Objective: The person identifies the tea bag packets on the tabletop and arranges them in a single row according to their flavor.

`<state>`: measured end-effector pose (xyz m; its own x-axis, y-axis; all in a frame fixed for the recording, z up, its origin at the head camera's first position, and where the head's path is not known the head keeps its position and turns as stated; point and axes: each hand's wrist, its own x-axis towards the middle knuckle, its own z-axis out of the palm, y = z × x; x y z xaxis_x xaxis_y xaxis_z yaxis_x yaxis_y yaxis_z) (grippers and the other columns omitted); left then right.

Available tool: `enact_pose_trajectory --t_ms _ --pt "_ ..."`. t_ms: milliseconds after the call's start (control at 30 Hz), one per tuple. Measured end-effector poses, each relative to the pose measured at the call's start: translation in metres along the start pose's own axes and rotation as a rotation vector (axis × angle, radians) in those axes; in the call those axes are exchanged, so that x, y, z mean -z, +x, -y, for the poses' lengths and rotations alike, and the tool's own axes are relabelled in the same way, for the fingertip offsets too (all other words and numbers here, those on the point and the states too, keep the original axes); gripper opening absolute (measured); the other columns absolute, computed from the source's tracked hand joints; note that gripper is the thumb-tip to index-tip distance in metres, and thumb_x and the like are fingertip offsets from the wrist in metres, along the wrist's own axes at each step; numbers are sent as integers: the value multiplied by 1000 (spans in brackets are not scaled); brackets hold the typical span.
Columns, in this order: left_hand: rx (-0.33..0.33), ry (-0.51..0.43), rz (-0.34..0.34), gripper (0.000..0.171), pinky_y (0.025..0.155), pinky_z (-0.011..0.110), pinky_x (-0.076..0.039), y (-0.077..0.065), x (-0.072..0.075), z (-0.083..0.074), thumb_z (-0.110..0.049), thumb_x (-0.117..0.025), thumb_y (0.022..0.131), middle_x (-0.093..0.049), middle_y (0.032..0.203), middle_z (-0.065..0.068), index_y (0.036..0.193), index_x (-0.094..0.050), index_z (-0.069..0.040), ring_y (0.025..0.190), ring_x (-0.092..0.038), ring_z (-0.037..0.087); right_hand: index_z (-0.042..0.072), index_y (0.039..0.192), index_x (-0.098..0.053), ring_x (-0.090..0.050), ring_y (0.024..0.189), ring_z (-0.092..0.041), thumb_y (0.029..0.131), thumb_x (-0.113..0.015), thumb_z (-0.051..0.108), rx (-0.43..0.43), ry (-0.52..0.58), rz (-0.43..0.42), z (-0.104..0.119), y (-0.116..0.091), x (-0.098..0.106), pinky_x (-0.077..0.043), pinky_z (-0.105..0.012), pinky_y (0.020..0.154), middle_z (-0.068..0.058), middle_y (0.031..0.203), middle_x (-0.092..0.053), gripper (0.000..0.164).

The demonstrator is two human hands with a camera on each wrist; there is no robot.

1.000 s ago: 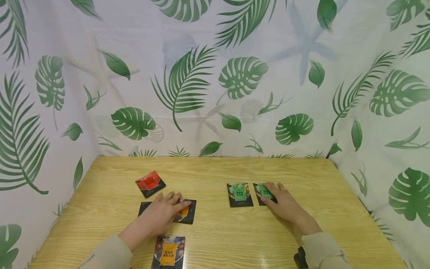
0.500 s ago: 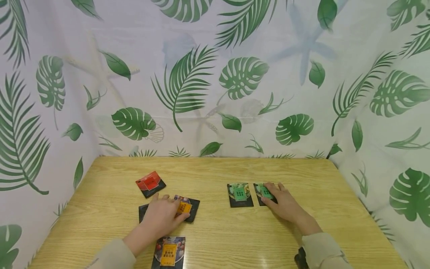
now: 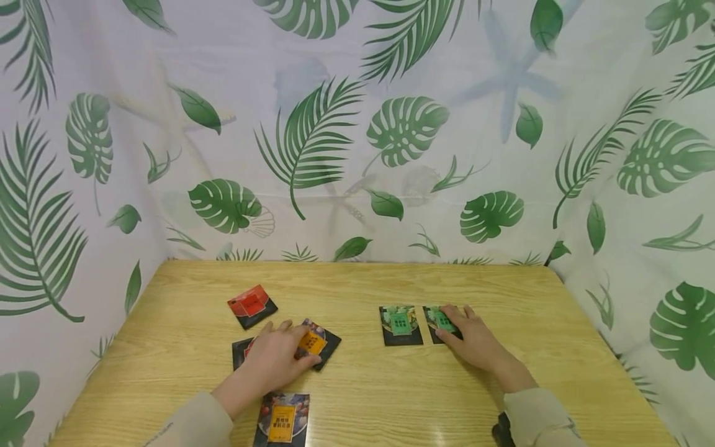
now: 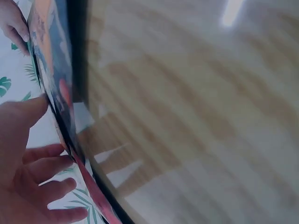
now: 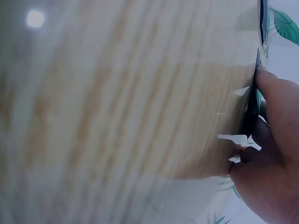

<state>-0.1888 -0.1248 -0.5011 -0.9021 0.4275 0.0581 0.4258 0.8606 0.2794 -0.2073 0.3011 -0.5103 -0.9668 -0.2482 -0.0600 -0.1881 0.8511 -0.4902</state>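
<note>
In the head view my left hand (image 3: 274,357) grips a black tea packet with an orange label (image 3: 315,341), thumb at its lower edge and fingers over its upper part. That packet lies askew beside a red-labelled tea packet (image 3: 240,351), mostly hidden under the hand. The left wrist view has the orange-labelled packet edge-on, with the thumb (image 4: 37,108) against it. My right hand (image 3: 475,338) holds a green-labelled tea packet (image 3: 438,323) between thumb and fingers, covering its right part. In the right wrist view, its dark lower side (image 5: 252,107) shows beside the thumb.
Another green-labelled tea packet (image 3: 401,325) lies just left of the right hand's one. A red-labelled packet (image 3: 252,306) lies tilted at the back left. Nearest me is a second orange-labelled packet (image 3: 282,419). Leaf-printed cloth (image 3: 335,236) borders the wooden table (image 3: 357,397).
The orange-labelled packet under my left hand has slid right and turned, uncovering more of the red-labelled one. My left hand has shifted slightly right; the right hand keeps its place.
</note>
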Motion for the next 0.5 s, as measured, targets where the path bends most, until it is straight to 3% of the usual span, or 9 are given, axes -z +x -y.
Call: enact_pose_trajectory --t_ms 200,500 --pt "-26 -44 73 56 117 73 -36 0 3 2 -36 -69 103 -56 156 18 151 -58 -9 146 -50 45 2 163 -37 -14 154 -63 109 -57 39 -2 -2 0 -1 0 -1 -26 -83 114 -29 168 -32 68" --pt "32 -48 116 66 118 75 -32 1 5 -2 -47 -62 105 -55 156 20 155 -53 -6 148 -46 48 2 163 -37 -14 154 -63 109 -57 40 -3 -2 2 0 1 0 -27 -82 114 -28 168 -32 69"
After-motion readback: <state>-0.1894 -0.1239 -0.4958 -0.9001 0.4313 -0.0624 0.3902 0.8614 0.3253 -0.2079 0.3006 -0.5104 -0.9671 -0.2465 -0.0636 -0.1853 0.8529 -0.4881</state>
